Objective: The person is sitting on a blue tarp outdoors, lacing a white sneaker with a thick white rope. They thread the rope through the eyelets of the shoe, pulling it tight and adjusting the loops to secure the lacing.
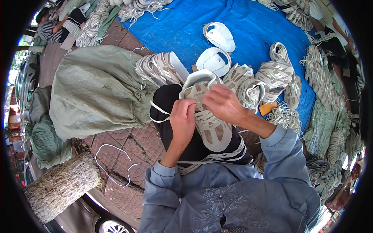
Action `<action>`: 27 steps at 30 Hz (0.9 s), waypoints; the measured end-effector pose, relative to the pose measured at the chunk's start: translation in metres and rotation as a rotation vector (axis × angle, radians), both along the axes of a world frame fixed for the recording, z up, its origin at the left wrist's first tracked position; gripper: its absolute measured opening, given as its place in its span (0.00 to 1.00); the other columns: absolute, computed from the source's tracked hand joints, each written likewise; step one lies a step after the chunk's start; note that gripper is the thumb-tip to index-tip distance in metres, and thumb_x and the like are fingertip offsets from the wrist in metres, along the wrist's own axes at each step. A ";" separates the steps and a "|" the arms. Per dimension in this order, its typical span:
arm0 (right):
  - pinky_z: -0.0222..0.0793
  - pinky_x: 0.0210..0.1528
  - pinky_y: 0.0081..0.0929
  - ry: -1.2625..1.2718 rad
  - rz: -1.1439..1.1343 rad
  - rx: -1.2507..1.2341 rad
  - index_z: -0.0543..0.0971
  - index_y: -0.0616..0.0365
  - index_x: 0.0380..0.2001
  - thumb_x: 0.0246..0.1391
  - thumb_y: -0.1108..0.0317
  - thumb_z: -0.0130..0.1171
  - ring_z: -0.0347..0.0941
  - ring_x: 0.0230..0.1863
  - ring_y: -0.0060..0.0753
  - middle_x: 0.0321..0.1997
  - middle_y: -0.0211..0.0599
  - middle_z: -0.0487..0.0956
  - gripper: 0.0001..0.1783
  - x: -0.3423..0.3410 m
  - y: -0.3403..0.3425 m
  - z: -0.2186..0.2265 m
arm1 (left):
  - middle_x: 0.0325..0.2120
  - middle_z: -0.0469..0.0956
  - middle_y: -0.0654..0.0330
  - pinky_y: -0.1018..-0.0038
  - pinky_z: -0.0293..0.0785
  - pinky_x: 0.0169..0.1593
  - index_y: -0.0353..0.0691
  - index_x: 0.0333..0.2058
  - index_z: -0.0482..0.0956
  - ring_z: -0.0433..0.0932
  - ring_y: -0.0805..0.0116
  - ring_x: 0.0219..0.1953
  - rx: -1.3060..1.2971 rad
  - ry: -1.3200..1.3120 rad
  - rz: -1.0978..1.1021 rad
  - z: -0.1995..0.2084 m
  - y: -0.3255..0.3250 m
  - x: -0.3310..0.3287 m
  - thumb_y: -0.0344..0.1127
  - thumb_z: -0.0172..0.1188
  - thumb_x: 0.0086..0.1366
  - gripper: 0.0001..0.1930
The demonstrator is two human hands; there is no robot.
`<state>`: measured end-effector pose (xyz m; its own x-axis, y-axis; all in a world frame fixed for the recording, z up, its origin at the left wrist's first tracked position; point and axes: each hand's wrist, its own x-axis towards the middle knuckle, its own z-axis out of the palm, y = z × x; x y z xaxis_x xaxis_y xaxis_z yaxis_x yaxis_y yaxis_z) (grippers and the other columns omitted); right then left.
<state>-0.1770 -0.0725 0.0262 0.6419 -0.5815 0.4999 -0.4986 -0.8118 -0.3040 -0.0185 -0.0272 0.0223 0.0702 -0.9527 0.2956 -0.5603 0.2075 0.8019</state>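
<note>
Left hand (182,114) and right hand (222,103) are working over shoe (213,134), frame centre, fingers curling narrow, hold can't tell; loose lace (96,156) is lying lower left.

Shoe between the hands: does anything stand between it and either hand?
Nothing visible does. The left hand and right hand are both at the shoe, just above its crossed laces. The other shoes lie beyond the right hand, not between. What the fingertips pinch is unclear.
</note>
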 end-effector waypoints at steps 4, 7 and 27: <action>0.67 0.28 0.25 0.102 0.121 -0.139 0.70 0.58 0.17 0.28 0.71 0.53 0.67 0.29 0.29 0.21 0.31 0.69 0.07 0.009 0.003 -0.007 | 0.23 0.74 0.61 0.81 0.68 0.30 0.34 0.30 0.73 0.72 0.75 0.25 0.106 0.397 0.075 -0.006 -0.002 -0.001 0.23 0.51 0.57 0.03; 0.66 0.26 0.23 0.365 0.139 -0.249 0.71 0.58 0.16 0.29 0.69 0.53 0.67 0.25 0.29 0.18 0.31 0.69 0.06 0.020 0.005 0.001 | 0.23 0.75 0.63 0.83 0.67 0.30 0.34 0.31 0.72 0.70 0.80 0.25 0.154 0.611 0.093 -0.006 -0.003 0.006 0.26 0.49 0.60 0.04; 0.69 0.22 0.27 0.188 0.256 -0.040 0.70 0.59 0.17 0.30 0.72 0.53 0.70 0.22 0.31 0.16 0.34 0.69 0.05 0.025 -0.002 0.003 | 0.23 0.73 0.65 0.85 0.66 0.31 0.34 0.30 0.74 0.68 0.82 0.25 0.055 0.346 -0.031 0.009 -0.015 0.022 0.24 0.53 0.56 0.03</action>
